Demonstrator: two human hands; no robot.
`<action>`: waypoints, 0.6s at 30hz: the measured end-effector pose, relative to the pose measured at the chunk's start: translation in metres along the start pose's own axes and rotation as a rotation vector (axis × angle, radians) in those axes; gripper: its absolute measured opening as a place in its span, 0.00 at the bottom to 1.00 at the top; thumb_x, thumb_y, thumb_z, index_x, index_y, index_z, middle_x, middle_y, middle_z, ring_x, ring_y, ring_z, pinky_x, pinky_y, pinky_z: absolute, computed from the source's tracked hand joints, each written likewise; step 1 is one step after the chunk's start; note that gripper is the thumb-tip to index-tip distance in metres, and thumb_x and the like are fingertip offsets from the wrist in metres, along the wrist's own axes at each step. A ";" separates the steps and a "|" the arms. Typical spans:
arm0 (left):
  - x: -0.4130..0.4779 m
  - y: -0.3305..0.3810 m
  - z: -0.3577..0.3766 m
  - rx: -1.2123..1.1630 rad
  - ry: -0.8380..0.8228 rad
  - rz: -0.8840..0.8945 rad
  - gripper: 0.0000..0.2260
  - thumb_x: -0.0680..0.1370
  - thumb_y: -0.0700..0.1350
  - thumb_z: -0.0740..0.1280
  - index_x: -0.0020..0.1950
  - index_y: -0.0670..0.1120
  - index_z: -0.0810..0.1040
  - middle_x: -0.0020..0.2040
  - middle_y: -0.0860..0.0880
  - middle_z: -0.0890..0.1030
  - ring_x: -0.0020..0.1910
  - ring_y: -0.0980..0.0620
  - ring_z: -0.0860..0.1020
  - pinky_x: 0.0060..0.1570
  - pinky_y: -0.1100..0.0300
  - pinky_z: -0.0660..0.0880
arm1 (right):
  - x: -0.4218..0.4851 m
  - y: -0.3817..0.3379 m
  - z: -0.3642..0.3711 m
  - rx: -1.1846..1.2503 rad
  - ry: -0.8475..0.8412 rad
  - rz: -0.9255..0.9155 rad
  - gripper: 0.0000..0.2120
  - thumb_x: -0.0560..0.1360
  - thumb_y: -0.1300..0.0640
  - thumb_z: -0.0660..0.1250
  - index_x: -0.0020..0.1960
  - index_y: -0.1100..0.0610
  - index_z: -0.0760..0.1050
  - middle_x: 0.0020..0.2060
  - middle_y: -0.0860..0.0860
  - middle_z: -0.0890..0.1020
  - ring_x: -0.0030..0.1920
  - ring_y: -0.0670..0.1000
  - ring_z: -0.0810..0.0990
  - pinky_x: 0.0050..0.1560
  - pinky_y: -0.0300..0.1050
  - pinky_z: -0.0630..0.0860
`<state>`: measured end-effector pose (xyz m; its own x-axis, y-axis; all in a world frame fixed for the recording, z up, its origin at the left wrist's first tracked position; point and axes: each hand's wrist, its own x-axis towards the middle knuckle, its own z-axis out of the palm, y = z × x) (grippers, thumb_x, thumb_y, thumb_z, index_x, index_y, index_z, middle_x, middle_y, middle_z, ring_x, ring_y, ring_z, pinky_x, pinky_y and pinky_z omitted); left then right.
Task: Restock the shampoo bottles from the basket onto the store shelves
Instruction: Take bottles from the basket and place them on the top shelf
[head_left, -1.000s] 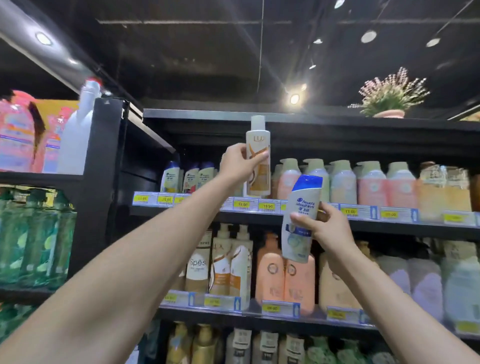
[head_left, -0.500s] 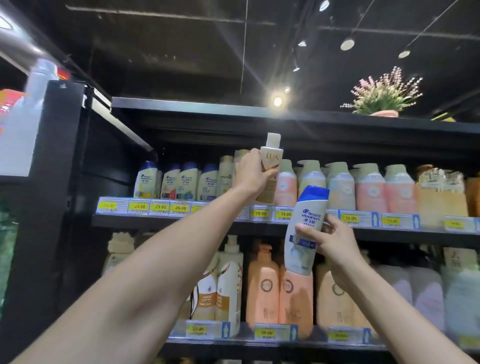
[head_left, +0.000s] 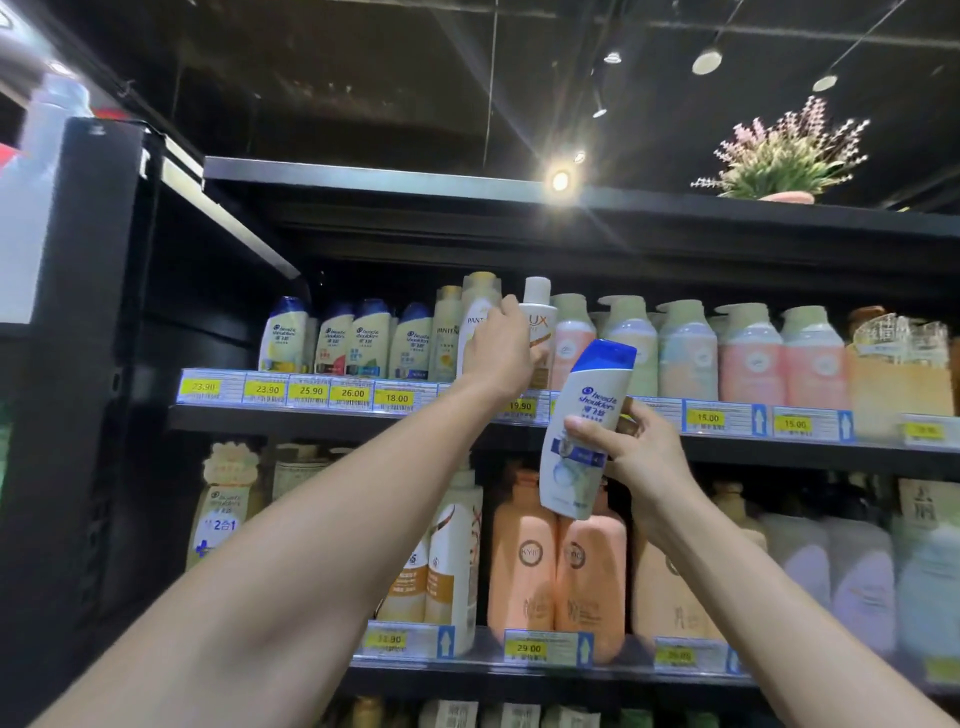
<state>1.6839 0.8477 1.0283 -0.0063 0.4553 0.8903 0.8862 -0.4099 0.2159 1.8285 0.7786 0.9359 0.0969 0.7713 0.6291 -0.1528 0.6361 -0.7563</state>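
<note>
White plastic shampoo bottle with white cap (head_left: 541, 319): upright in row at upper black shelf (head_left: 311, 418), between tall cream bottle (head_left: 479, 312) and pink bottle with green top (head_left: 571, 343). Left hand (head_left: 501, 356) curled round it; bottom hidden. White plastic shampoo bottle with blue cap (head_left: 579, 431): tilted, up in air, before shelf edge. Right hand (head_left: 641, 460) grips its middle, thumb on front.

At the upper shelf (head_left: 311, 418) are four Head & Shoulders bottles (head_left: 370, 338), two Pantene bottles (head_left: 480, 306), one Lux bottle (head_left: 540, 312) and five green-capped pump bottles (head_left: 685, 353). One held Head & Shoulders bottle (head_left: 587, 410) is in front.
</note>
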 end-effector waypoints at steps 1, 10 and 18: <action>-0.002 0.002 0.000 0.033 0.016 0.009 0.22 0.78 0.49 0.70 0.64 0.41 0.67 0.60 0.40 0.76 0.59 0.40 0.75 0.53 0.49 0.72 | 0.000 0.000 0.002 0.000 -0.005 0.001 0.15 0.69 0.65 0.75 0.55 0.61 0.78 0.46 0.56 0.85 0.42 0.52 0.85 0.36 0.41 0.80; -0.009 0.000 0.002 0.134 0.090 0.008 0.24 0.77 0.47 0.72 0.69 0.43 0.67 0.64 0.43 0.72 0.64 0.44 0.71 0.56 0.53 0.72 | -0.002 -0.002 0.004 -0.002 -0.038 0.012 0.14 0.69 0.65 0.75 0.54 0.61 0.78 0.46 0.57 0.86 0.43 0.53 0.85 0.37 0.43 0.81; -0.015 0.001 0.001 0.124 0.083 0.016 0.21 0.76 0.37 0.70 0.67 0.43 0.69 0.62 0.42 0.71 0.60 0.43 0.73 0.53 0.51 0.75 | -0.010 -0.002 -0.007 -0.021 -0.030 0.043 0.13 0.69 0.64 0.75 0.52 0.58 0.77 0.45 0.54 0.85 0.43 0.52 0.85 0.34 0.39 0.79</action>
<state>1.6856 0.8411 1.0151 -0.0258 0.3803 0.9245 0.9368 -0.3135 0.1551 1.8347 0.7698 0.9300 0.0612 0.7973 0.6004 -0.1351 0.6026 -0.7865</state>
